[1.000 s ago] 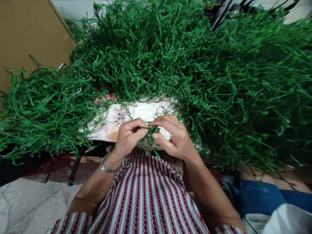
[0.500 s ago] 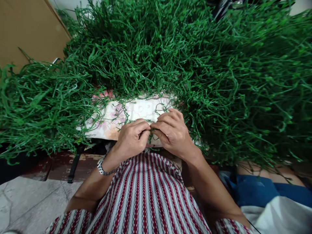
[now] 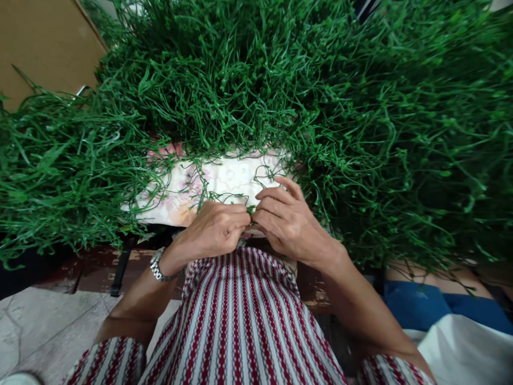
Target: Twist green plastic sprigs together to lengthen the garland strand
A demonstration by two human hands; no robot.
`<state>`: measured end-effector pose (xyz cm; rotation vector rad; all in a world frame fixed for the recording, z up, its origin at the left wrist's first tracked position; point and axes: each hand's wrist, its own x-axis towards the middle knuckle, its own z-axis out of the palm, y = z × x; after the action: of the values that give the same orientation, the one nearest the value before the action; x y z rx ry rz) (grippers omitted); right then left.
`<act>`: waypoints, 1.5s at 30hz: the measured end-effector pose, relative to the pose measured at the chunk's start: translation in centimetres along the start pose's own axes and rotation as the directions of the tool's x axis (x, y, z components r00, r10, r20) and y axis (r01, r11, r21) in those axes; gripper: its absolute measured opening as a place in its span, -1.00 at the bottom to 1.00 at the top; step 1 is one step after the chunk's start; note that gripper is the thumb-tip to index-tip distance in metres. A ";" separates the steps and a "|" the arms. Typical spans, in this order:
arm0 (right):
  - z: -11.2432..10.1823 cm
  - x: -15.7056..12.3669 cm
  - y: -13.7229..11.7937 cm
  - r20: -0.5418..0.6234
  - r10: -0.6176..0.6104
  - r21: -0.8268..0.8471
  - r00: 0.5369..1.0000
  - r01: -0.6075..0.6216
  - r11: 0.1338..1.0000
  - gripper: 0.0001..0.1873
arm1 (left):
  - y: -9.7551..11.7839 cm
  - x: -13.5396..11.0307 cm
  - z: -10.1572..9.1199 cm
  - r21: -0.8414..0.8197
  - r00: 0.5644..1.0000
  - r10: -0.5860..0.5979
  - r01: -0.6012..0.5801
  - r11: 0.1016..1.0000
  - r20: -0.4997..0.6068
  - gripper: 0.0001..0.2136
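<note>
Pinching a sprig [image 3: 250,209] between clenched fingers, the left hand [image 3: 216,230] and right hand [image 3: 288,224] sat fingertip to fingertip over the cloth [image 3: 224,182]; the sprig lay equally near both, its long axis mostly hidden.

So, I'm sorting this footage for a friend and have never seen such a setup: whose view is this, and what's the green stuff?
No machine here: a person wears a camera on the head, looking down at their own bare hands. The striped red-and-white garment at the bottom is their clothing. The left hand, with a metal watch on its wrist, and the right hand meet fingertip to fingertip and pinch a small green sprig between them. Just beyond the hands lies a pale flowered cloth. Around it rises a big heap of thin green strands; plant or plastic, I cannot tell. A sheet of brown cardboard stands at upper left, and blue fabric shows at lower right.
</note>
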<state>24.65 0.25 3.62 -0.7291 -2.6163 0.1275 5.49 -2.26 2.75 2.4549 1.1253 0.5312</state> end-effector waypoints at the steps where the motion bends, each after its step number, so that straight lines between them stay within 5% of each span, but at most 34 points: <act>1: -0.1 -0.1 0.1 0.055 -0.035 0.033 0.998 0.033 0.999 -0.80 | -0.1 -0.1 -0.2 0.035 0.997 0.061 -0.063 0.997 0.053 -0.80; 8: -0.4 0.1 -0.4 0.342 -0.163 0.203 0.925 0.097 0.974 -0.80 | 0.5 0.3 -0.4 0.126 0.920 0.244 -0.293 0.948 0.306 -0.82; 13: -1.4 -0.3 0.1 0.364 -0.145 0.199 0.920 0.075 0.977 -0.84 | 0.0 0.1 -1.1 0.037 0.881 0.293 -0.330 0.943 0.372 -0.81; 15: -2.2 -0.9 0.9 0.233 -0.101 0.237 0.967 0.045 0.971 -0.87 | -0.7 -0.2 -1.6 -0.052 0.923 0.269 -0.265 0.963 0.275 -0.79; 17: -2.9 -1.5 1.6 -0.037 0.031 0.348 0.999 -0.017 0.937 -0.89 | -1.3 -0.3 -2.0 -0.186 0.985 0.145 -0.126 0.974 0.092 -0.80; 19: -3.2 -1.8 1.7 -0.314 0.284 0.489 0.906 -0.102 0.866 -0.88 | -1.6 -0.2 -2.0 -0.361 0.996 -0.053 0.023 0.932 -0.073 -0.82; 21: -3.1 -1.7 0.9 -0.425 0.459 0.565 0.780 -0.168 0.808 -0.85 | -1.6 0.0 -1.6 -0.510 0.971 -0.192 0.094 0.855 -0.143 -0.84; 22: -2.8 -1.5 0.3 -0.435 0.470 0.555 0.768 -0.182 0.812 -0.84 | -1.5 0.1 -1.4 -0.556 0.962 -0.229 0.111 0.824 -0.147 -0.84; 26: -0.7 0.0 -2.0 -0.354 0.219 0.328 0.909 -0.099 0.939 -0.82 | -0.9 0.3 -0.6 -0.624 0.921 -0.357 0.189 0.758 -0.155 -0.90; 31: 2.3 1.0 -2.3 -0.269 0.260 0.233 0.927 -0.199 0.952 -0.71 | -0.2 0.1 -0.2 -0.642 0.854 -0.436 0.167 0.748 -0.286 -0.96; 38: 2.9 0.2 -1.8 -0.190 0.281 0.317 0.941 -0.212 0.924 -0.85 | 0.1 -0.2 -0.1 -0.563 0.904 -0.326 0.123 0.817 -0.276 -0.96; 45: 3.6 -0.8 -1.9 -0.254 0.152 -0.056 0.955 -0.171 0.984 -0.87 | 0.8 -0.6 -0.7 -0.146 0.972 -0.172 0.149 0.978 -0.160 -0.89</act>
<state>22.86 -1.73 0.42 -0.9236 -2.3327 -0.0181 5.32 -3.05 3.64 2.2148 1.2997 0.7539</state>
